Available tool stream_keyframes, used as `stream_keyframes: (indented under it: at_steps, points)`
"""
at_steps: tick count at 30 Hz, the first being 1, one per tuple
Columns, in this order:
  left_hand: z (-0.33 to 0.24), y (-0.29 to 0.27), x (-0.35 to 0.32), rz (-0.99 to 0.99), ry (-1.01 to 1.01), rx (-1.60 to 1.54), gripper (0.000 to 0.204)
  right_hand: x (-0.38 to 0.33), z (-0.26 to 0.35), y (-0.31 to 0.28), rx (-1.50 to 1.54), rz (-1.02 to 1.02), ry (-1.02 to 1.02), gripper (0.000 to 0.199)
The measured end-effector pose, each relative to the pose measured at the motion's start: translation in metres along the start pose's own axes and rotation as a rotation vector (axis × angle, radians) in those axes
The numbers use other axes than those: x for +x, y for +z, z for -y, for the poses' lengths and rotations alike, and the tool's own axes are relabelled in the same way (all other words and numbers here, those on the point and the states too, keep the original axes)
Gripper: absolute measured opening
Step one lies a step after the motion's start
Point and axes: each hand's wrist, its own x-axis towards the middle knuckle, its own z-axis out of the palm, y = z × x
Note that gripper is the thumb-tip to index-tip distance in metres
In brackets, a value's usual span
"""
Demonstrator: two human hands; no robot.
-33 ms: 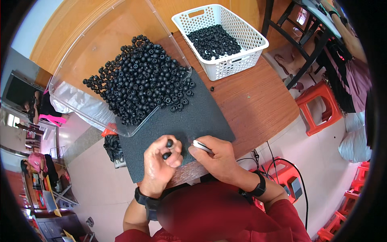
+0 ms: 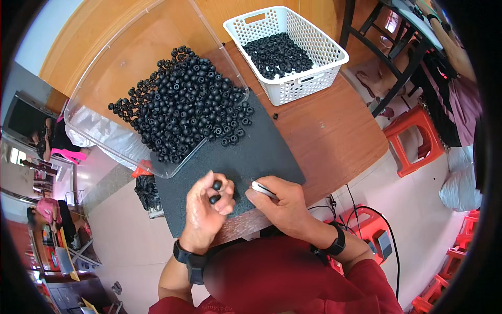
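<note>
My left hand (image 2: 208, 206) is curled with two small round black pieces in its fingers: an upper black piece (image 2: 217, 185) and a lower black piece (image 2: 214, 199). Just to its right, my right hand (image 2: 280, 205) grips a slim tool with a white handle (image 2: 263, 189) and a dark strip along it; its working end is hard to make out. Both hands hover over the near part of a dark grey mat (image 2: 251, 149). Beyond them, a heap of hollow black round pieces (image 2: 183, 104) spills from a clear plastic bin (image 2: 83, 86) onto the mat.
A white perforated basket (image 2: 308, 86) holding more black pieces stands at the back of the brown table (image 2: 340, 133). One loose piece (image 2: 275, 115) lies beside the mat. Red stools (image 2: 415, 138) and cables (image 2: 395, 246) are at the right; another person (image 2: 455, 99) sits there.
My left hand has shifted very slightly up and left, with the black pieces still in it. The right hand and its tool stay almost in place.
</note>
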Motion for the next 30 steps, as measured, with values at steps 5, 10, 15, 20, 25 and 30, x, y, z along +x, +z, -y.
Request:
stream_keyframes:
  at_steps: [5,10,15,20,25,30]
  points:
    - [-0.025,-0.007,0.033,-0.137,0.155,0.341,0.016,0.004,0.002,-0.006,0.021,-0.010,0.043,0.015]
    - [-0.031,-0.004,0.065,-0.360,0.431,0.982,0.017,0.008,0.000,-0.007,-0.001,-0.036,-0.027,0.013]
    - [-0.025,-0.011,0.082,-0.266,0.851,1.720,0.020,0.005,0.003,-0.008,-0.027,0.015,0.006,0.016]
    - [-0.025,-0.003,0.082,-0.204,0.935,1.958,0.022,0.006,0.000,-0.007,-0.037,0.020,-0.031,0.016]
    - [-0.028,0.003,0.087,-0.200,0.904,2.179,0.019,0.006,0.000,-0.004,-0.037,0.033,-0.024,0.015]
    - [-0.027,0.002,0.077,-0.168,0.880,2.255,0.015,0.007,0.001,-0.008,-0.064,0.038,-0.018,0.015]
